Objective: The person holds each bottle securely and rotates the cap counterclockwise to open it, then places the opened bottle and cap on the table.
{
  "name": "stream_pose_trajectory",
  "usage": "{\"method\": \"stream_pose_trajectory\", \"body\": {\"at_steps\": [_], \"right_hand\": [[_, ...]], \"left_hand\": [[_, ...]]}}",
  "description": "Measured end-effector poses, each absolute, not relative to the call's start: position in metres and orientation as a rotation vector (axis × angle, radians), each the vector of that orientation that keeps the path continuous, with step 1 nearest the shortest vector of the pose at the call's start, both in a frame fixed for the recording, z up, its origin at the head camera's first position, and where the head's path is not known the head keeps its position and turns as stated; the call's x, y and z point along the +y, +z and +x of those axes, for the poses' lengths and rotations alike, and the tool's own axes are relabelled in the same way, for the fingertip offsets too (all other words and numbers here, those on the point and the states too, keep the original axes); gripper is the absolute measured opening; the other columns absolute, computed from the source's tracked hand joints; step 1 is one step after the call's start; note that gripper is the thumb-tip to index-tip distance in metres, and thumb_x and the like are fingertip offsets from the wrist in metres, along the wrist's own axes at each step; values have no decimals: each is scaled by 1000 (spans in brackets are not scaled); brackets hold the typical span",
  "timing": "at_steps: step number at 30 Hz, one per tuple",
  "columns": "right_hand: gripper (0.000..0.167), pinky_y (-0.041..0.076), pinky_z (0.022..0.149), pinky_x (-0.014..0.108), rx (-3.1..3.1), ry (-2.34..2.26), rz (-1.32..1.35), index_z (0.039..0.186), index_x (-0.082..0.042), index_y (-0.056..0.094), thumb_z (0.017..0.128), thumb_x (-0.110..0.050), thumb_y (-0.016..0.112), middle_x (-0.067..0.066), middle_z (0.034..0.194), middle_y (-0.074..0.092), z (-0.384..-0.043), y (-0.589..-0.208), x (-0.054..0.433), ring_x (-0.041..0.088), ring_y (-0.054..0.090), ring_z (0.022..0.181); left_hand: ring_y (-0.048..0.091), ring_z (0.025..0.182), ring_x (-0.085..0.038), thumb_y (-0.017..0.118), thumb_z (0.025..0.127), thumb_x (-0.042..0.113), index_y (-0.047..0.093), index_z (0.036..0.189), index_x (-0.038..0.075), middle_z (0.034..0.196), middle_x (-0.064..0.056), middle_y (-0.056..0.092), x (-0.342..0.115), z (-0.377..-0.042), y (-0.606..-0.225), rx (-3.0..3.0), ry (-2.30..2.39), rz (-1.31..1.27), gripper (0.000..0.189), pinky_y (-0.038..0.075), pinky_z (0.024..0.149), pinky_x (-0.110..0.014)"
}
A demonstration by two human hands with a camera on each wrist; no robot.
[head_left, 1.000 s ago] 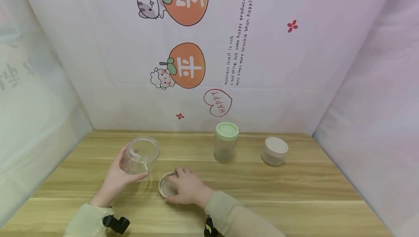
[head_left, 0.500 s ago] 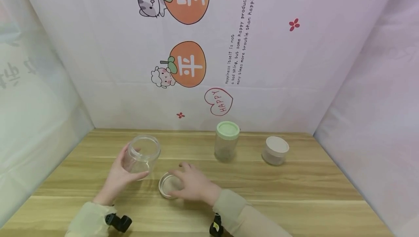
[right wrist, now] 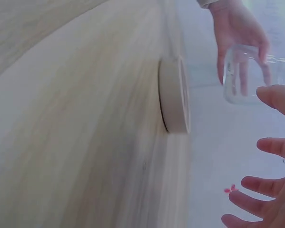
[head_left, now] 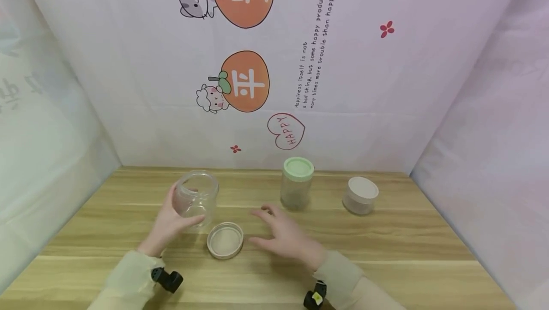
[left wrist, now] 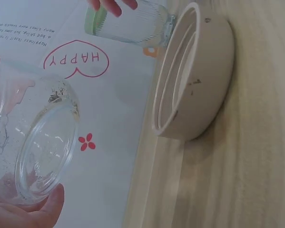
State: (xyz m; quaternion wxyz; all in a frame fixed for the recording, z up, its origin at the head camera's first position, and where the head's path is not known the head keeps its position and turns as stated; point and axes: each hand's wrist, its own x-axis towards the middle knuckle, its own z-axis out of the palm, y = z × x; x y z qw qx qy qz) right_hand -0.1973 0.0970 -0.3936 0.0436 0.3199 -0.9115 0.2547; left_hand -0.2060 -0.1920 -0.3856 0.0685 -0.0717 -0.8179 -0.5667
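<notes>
Fingers: left hand [head_left: 167, 224] round clear jar [head_left: 205, 204] behind-left of lid [head_left: 225, 240], right hand [head_left: 286, 237] spread wide beside it. Green-topped jar [head_left: 296, 187], white-topped tub [head_left: 360, 196] back-right.

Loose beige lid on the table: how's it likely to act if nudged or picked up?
The beige lid would probably slide rather than roll, since it lies flat on the table. Low and wide, it seems unlikely to tip. It looks stiff, judging by its evenly round wall, so it should lift without sagging.
</notes>
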Motion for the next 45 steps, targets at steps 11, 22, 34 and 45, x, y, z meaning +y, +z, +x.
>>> {"method": "stream_pose_trajectory", "body": {"at_steps": [11, 22, 34, 45], "right_hand": [[54, 47, 94, 51, -2692, 1036, 817, 130, -12, 53, 84, -33, 70, 12, 126, 50, -189, -396, 133, 30, 54, 113], [55, 47, 93, 53, -2697, 1008, 803, 131, -7, 52, 84, -30, 70, 13, 125, 52, -190, -399, 146, 33, 55, 111], [55, 49, 90, 50, -2714, 1030, 776, 131, -8, 53, 85, -35, 68, 8, 121, 53, -188, -404, 151, 29, 55, 108], [53, 49, 90, 48, -2729, 1080, 737, 130, -8, 53, 86, -35, 67, 8, 124, 52, -190, -405, 156, 29, 54, 111]], "left_hand": [[31, 133, -45, 84, 68, 16, 11, 150, 17, 148, -24, 27, -175, -237, -381, -2497, -1741, -226, 110, 25, 110, -59], [30, 135, -41, 85, 68, 20, 12, 150, 8, 147, -22, 29, -171, -266, -391, -2506, -1753, -267, 110, 27, 112, -54], [37, 129, -45, 86, 66, 23, 15, 149, 7, 142, -23, 36, -173, -282, -404, -2625, -1647, -269, 111, 36, 104, -58], [33, 132, -47, 87, 64, 22, 12, 149, 4, 146, -25, 32, -177, -302, -410, -2669, -1644, -221, 114, 33, 106, -58]]}}
